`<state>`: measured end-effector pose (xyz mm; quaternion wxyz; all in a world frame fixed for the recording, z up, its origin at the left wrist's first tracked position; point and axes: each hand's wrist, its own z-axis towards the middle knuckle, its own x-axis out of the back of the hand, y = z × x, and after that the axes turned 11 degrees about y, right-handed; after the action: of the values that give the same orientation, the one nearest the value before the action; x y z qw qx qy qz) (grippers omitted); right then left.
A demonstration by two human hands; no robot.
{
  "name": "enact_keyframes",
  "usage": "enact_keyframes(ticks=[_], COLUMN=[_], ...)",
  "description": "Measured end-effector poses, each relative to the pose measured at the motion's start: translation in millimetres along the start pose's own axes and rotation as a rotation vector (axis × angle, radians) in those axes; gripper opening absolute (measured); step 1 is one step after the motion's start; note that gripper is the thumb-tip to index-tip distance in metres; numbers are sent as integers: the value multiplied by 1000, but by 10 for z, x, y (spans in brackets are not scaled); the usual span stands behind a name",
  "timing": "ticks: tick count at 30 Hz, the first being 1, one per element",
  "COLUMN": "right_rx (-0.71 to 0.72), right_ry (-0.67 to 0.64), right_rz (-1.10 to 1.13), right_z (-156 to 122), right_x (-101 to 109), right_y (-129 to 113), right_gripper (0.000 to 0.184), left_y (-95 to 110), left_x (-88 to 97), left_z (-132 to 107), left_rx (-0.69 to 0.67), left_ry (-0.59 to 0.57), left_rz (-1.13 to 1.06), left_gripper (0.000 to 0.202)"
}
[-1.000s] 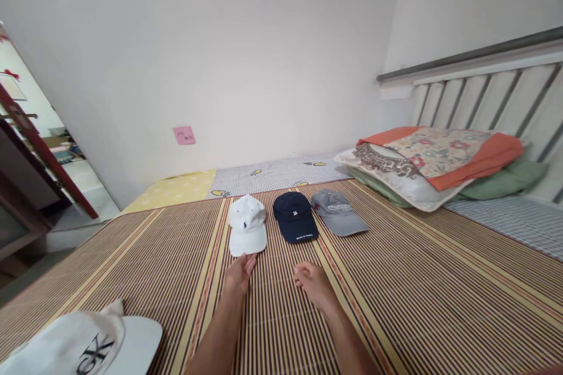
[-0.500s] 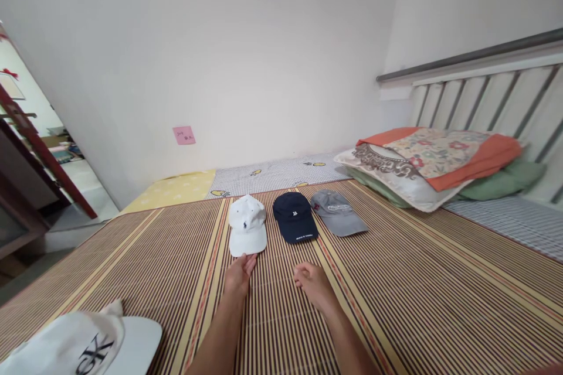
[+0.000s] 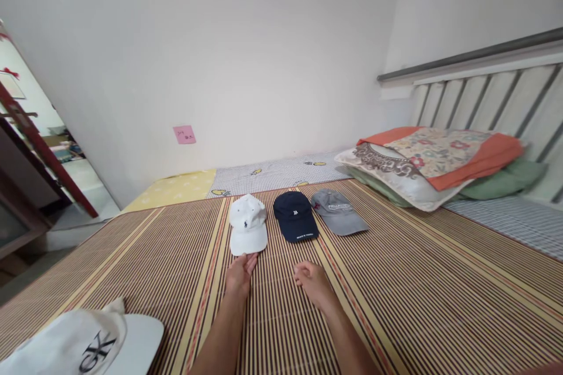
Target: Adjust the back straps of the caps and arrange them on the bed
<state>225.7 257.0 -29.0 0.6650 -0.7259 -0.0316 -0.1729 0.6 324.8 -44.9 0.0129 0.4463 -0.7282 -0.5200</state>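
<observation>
A white baseball cap (image 3: 247,225) with a small dark rider emblem lies on the striped mat, its brim facing me. The fingers of my left hand (image 3: 238,275) are at the front edge of that brim and appear to pinch it; the fingertips are partly hidden. To the right, my right hand (image 3: 313,282) hovers over or rests on the mat, fingers curled together, with nothing visible in it. Beyond it sits a navy baseball cap (image 3: 295,217), and beside that a grey baseball cap (image 3: 338,212). Another white cap with "CK" lettering (image 3: 83,343) is at the lower left.
The striped mat (image 3: 417,293) covers the bed up to a wall bearing a pink note (image 3: 183,135). Stacked pillows (image 3: 435,161) lie at the right, by a white slatted headboard (image 3: 488,99). A doorway opens at the far left.
Almost nothing differs. The view has shifted very slightly, while both hands and all the caps keep their places.
</observation>
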Motion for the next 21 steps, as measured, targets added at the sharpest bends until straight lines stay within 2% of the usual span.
enact_keyframes(ticks=[4,7,10,13,15,17,19,21], right_rx=[11,36,80,147,201,248,282,306], right_ry=[23,64,128,197,237,264,277,281], right_rz=[-16,-44,-96,-153,-185,-212,-231,-237], right_z=[47,82,76,16,-37,-81,-106,-116], right_x=[-49,-89,-124,-153,-172,-190,-206,-221], right_y=[85,179,268,328,354,376,394,408], right_gripper=[22,25,27,30,31,31,31,30], left_y=[-13,-41,-46,-6,37,79,99,85], left_x=[54,204,517,1026,1443,1858,2205,2437], left_z=[-66,-263,-617,-946,-1039,-1010,-902,-781], left_rx=[-54,-123,-229,-327,-579,-843,-1111,-1353], left_ry=[-17,-42,-116,-234,-457,-598,-524,-382], left_rz=[72,164,296,450,848,1232,1511,1625], left_gripper=[24,19,15,41,45,50,56,60])
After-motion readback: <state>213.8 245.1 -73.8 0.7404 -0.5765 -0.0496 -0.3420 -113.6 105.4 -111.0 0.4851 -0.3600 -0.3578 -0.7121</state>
